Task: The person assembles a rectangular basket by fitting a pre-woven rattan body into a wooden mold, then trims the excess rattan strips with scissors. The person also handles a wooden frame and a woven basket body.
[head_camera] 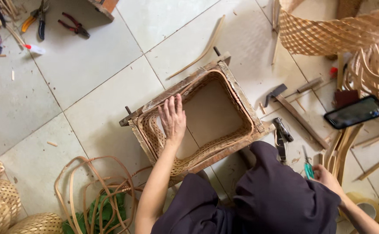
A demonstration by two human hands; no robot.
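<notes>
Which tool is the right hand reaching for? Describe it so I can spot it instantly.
Start at the wooden frame holding the woven basket. Just right of its near corner, beside the dark trousers, the right hand touches small cutters. Their teal handles set them apart from the hammer.

Open tile floor point(89, 82) from nine to twelve o'clock of the wooden frame point(237, 93): wide passage there. Blocked at one to three o'clock by hammer point(291, 110), phone point(356, 112), bent cane strips point(374, 71) and woven mat point(328, 34). Loose cane loops point(98, 186) crowding seven o'clock. Red pliers point(74, 25) far off at eleven. Inside the frame, room toward three o'clock of the left hand point(172, 119); woven basket wall point(224, 138) closing every side. Right hand point(326, 177) hemmed by cutters point(308, 167) and slats point(343, 149).
</notes>
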